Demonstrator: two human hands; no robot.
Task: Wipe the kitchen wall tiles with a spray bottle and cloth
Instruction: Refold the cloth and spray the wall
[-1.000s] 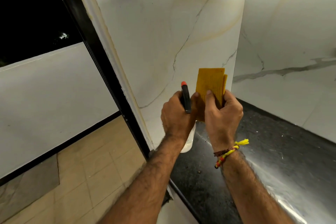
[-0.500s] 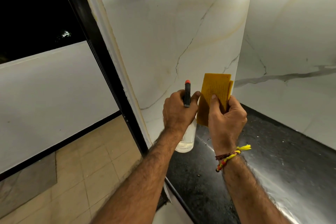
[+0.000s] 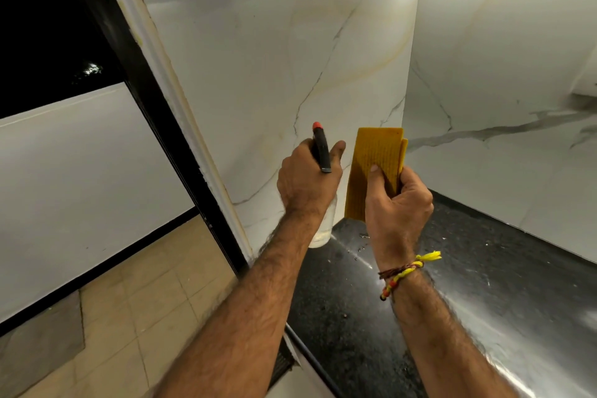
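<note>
Yellow cloth (image 3: 376,168) pinched by right hand (image 3: 399,203); left hand (image 3: 307,181) grips, half-hides spray bottle (image 3: 321,226).

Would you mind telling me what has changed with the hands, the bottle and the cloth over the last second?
Very little changed. The left hand and right hand drifted slightly apart, so the spray bottle and the folded yellow cloth no longer overlap. Nothing was picked up or let go: the left hand still grips the bottle, the right still pinches the cloth, both raised before the wall tiles, not touching them.
</note>
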